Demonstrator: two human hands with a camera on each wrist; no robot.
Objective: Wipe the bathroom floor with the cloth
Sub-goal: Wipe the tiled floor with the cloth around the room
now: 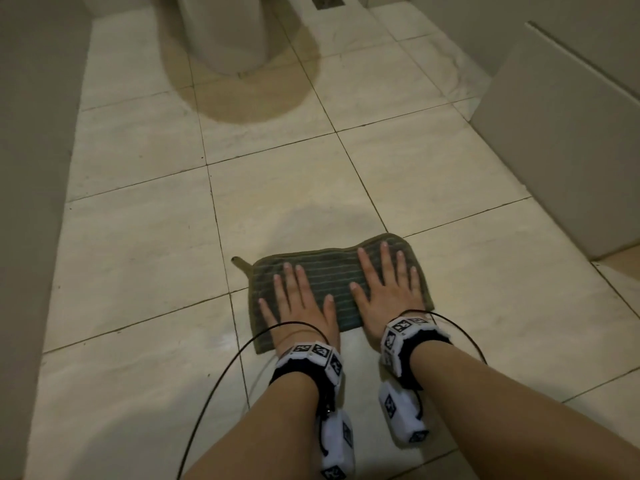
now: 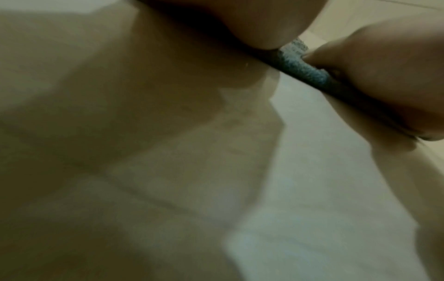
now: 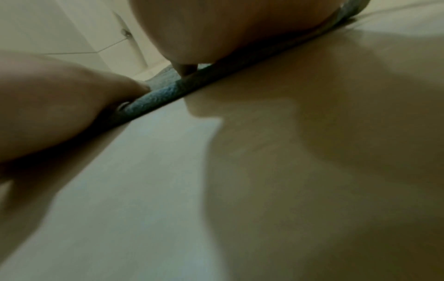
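Both palms press flat on the cloth (image 1: pixel 332 285), grasping nothing: the left hand (image 1: pixel 298 306) lies with fingers straight and spread on its near-left part, the right hand (image 1: pixel 388 289) likewise on its right half. The grey-green ribbed cloth lies spread on the tiled floor (image 1: pixel 138 237), a small loop sticking out at its far-left corner. Farther off stands the toilet base (image 1: pixel 225 32) with a dark patch around it, a floor drain (image 1: pixel 326 1) beyond, and a white cabinet (image 1: pixel 561 150) at the right.

— What do we see up ahead?
— A pale toilet base (image 1: pixel 225 32) ringed by a brownish stain (image 1: pixel 256 95), a floor drain (image 1: pixel 326 1) beyond it.
— And to our right?
— A white panel (image 1: pixel 568 133).
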